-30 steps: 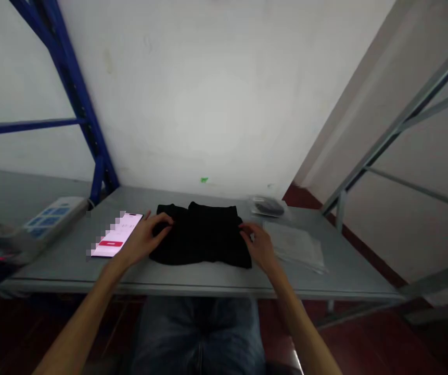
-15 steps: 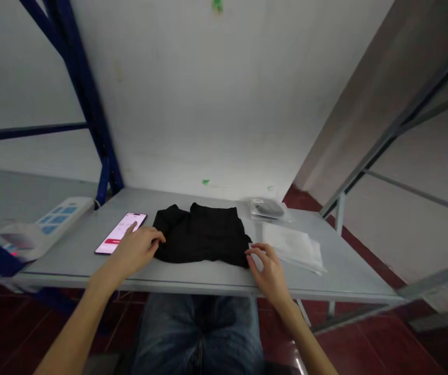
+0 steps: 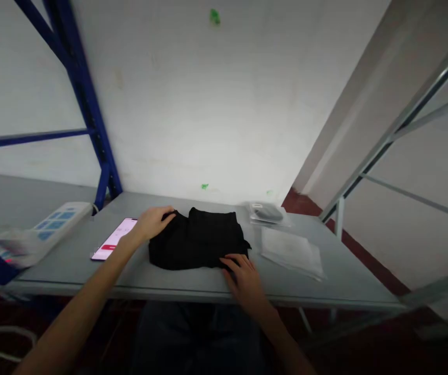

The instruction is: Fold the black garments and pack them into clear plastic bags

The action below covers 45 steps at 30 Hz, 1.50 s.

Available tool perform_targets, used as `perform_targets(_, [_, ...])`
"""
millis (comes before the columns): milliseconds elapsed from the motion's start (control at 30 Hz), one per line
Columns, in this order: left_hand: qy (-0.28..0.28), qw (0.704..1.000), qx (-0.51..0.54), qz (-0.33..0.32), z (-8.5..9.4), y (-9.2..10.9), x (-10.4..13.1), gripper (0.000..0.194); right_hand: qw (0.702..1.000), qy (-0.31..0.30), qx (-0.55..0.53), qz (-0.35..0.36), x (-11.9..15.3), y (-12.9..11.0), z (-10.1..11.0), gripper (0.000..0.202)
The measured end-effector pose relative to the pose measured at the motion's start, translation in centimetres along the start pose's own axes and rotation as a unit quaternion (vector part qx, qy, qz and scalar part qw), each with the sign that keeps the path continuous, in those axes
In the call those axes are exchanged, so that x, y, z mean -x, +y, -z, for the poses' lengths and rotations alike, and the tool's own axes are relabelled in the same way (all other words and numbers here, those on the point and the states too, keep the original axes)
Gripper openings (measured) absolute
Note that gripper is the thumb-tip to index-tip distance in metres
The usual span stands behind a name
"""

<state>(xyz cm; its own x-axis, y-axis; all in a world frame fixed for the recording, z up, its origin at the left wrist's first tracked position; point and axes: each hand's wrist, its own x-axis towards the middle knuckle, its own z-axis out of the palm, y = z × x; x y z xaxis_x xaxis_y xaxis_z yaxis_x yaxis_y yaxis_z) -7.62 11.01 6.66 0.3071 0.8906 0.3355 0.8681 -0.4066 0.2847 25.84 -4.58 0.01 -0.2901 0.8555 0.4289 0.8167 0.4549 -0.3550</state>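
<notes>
Lying flat: black cloth [image 3: 204, 240]. Left hand [image 3: 154, 222] at far-left corner, closure unclear; right hand [image 3: 245, 281] loosely spread at near-right edge.

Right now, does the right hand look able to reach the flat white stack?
Probably yes: the right hand rests on the black cloth, the white stack lies farther right, and only tabletop shows between hand and stack.

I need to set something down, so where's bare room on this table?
The tabletop's right end, beyond the white sheets, and a smaller patch between phone and power strip. Crowded: the black cloth, with left hand and right hand at it.
</notes>
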Motion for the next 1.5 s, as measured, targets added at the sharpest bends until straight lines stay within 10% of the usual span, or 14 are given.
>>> perform_targets(333, [0.072,0.99,-0.038,0.116,-0.2,0.1,-1.4,0.031,0.999,0.003,-0.033,-0.023,-0.7,0.5,0.9,0.027])
perform_targets(433, [0.094,0.989,-0.102,0.045,-0.9,2.1,-0.5,0.028,0.997,0.038,-0.037,-0.048,-1.6,2.0,1.3,0.028])
perform_targets(633, [-0.093,0.984,0.027,-0.148,-2.1,5.4,1.5,0.024,0.993,0.057,0.03,-0.104,-4.7,5.8,1.9,0.034])
perform_targets(967, [-0.034,0.994,0.034,-0.098,-2.1,5.3,1.0,0.025,0.986,0.096,0.029,-0.131,-5.9,6.9,0.9,0.024])
perform_targets(1167, [0.079,0.989,0.077,0.103,-3.6,6.1,-4.4,0.028,0.954,0.199,-0.002,-0.223,-13.2,6.5,1.8,0.029])
perform_targets(1300, [0.116,0.97,0.096,0.193,-5.4,7.0,-6.3,0.026,0.952,0.184,-0.027,-0.243,-15.6,4.0,-1.0,0.04])
perform_targets(1500, [0.063,0.997,0.029,0.022,-7.8,8.2,-3.3,0.027,0.982,0.106,-0.067,-0.138,-13.5,-1.3,-6.8,0.047])
